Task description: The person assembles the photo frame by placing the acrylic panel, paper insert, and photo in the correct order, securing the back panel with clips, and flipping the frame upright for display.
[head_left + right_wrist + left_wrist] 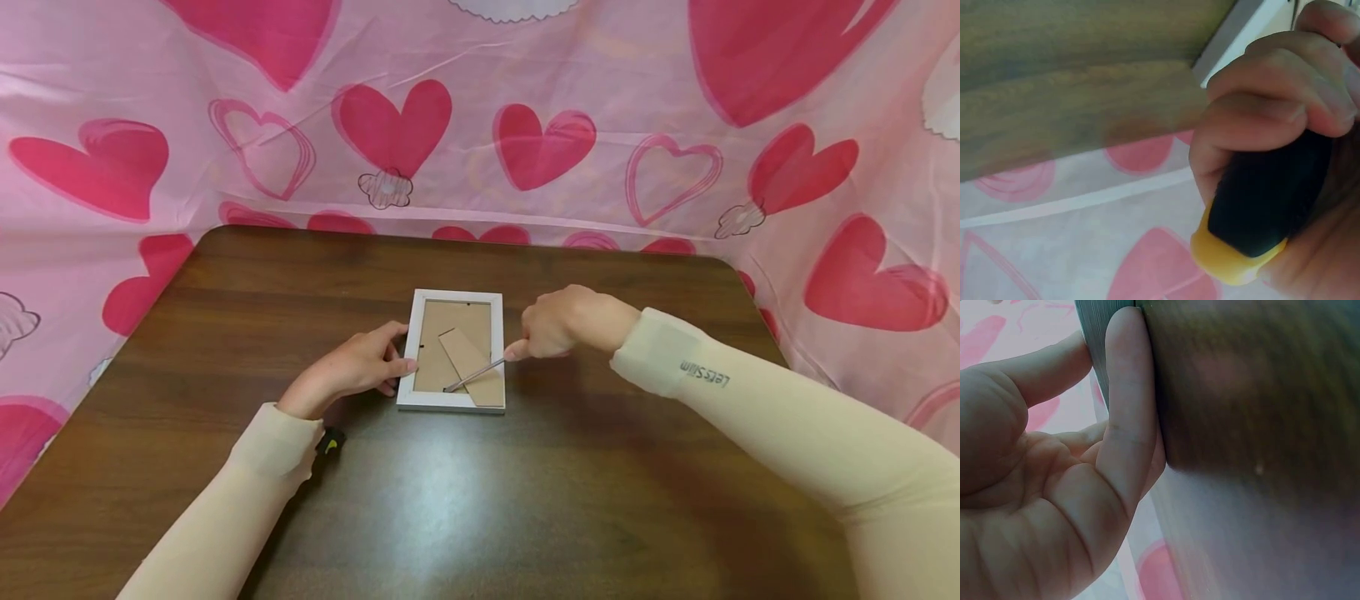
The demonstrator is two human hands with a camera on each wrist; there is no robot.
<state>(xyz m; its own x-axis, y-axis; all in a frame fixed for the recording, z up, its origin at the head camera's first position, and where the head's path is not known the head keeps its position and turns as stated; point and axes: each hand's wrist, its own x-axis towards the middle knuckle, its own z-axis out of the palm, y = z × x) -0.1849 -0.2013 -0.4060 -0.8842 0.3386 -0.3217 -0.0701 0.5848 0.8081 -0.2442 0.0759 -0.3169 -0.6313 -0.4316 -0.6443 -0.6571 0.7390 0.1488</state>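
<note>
A white picture frame (451,401) lies face down on the wooden table, its brown backing board (442,321) upward. A slanted stand flap (474,367) crosses the board, and small dark tabs sit along the inner edges. My left hand (360,362) holds the frame's left side, thumb on top of the border and fingers against the outer edge. My right hand (555,321) grips a screwdriver by its black and yellow handle (1266,194). Its metal shaft (480,374) slants over the flap, the tip right at a dark tab near the lower left inner corner.
Close to my left wrist is a small black object (330,440) with a yellow-green mark. A pink cloth (472,108) with red hearts hangs behind the brown table (450,517) and along both its sides.
</note>
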